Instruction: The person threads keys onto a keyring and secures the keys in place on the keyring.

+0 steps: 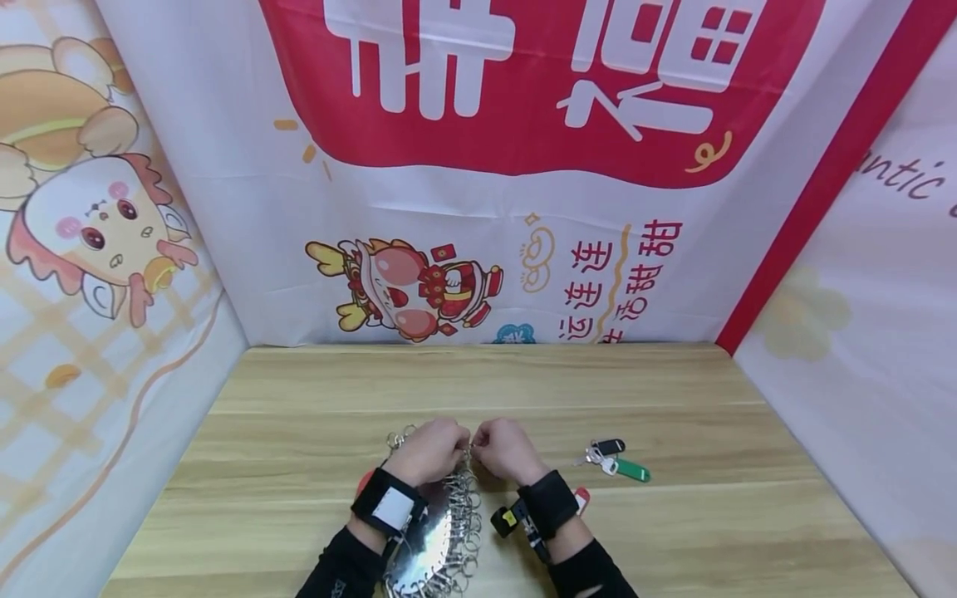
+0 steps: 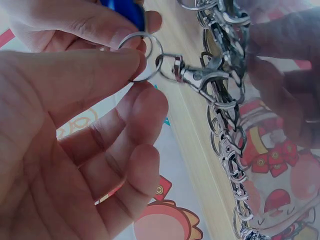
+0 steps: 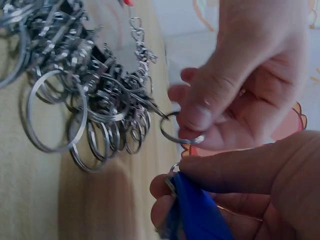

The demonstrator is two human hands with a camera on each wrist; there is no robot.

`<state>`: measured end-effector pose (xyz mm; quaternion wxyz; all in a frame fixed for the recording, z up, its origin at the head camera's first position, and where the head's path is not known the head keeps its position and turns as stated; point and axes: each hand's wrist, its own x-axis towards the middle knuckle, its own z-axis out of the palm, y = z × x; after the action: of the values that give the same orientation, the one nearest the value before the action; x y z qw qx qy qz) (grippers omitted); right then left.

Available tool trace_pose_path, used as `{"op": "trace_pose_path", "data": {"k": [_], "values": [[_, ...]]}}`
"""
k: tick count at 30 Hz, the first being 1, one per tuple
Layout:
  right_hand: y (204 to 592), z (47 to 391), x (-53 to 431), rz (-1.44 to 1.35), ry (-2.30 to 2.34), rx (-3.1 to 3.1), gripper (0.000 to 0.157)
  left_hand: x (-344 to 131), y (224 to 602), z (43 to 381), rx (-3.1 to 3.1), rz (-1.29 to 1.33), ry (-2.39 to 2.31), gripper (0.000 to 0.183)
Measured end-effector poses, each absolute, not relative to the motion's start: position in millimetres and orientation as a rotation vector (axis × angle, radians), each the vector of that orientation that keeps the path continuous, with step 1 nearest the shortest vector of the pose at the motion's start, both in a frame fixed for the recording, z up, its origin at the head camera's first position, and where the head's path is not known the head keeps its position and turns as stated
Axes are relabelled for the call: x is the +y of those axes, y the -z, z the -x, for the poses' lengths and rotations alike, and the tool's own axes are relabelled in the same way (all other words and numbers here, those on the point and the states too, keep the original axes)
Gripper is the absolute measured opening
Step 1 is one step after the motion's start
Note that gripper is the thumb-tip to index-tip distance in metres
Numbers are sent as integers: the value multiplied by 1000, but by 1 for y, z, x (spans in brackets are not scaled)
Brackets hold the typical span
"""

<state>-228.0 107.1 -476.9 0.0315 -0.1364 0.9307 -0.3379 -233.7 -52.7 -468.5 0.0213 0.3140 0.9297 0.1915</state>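
My left hand (image 1: 429,453) pinches a split key ring (image 2: 160,46) between thumb and forefinger. That ring hangs from a swivel clasp (image 2: 197,78) on the rim of a shiny, mirror-like plate (image 1: 422,548). Many such clasps and rings (image 3: 56,145) line the plate's edge. Just right of the left hand, my right hand (image 1: 510,450) pinches a blue key tag (image 3: 202,210) by its top, near a small ring (image 3: 174,167). The tag's small ring lies close below the split ring in the right wrist view; whether they are linked I cannot tell. Any key on the tag is mostly hidden by fingers.
Keys with a black tag (image 1: 611,447) and a green tag (image 1: 631,470) lie on the wooden table (image 1: 710,531) to the right. A red tag (image 1: 582,497) shows beside my right wrist. Something red (image 1: 364,482) peeks out by the left wrist. Printed cloth (image 1: 478,199) hangs behind.
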Motion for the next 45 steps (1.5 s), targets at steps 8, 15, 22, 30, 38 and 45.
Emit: {"op": "trace_pose_path", "data": {"k": [8,15,22,30,38,45], "values": [[477,225,103,456,1034,2829,13,-53,470,235,2880,-878,-660,13],[477,227,104,489,1047,2821,9,-51,467,235,2916,-857,-664,15],[477,225,102,627,1040,2870,8,-52,465,234,2894,-850,-733,22],[478,224,103,590,1036,2847,6,-55,464,233,2796,-826,-829,16],[478,224,103,616,1038,2836,6,-60,462,232,2709,-731,-806,16],[478,222,101,630,1023,2851,7,-61,462,229,2618,-701,-792,17]]}}
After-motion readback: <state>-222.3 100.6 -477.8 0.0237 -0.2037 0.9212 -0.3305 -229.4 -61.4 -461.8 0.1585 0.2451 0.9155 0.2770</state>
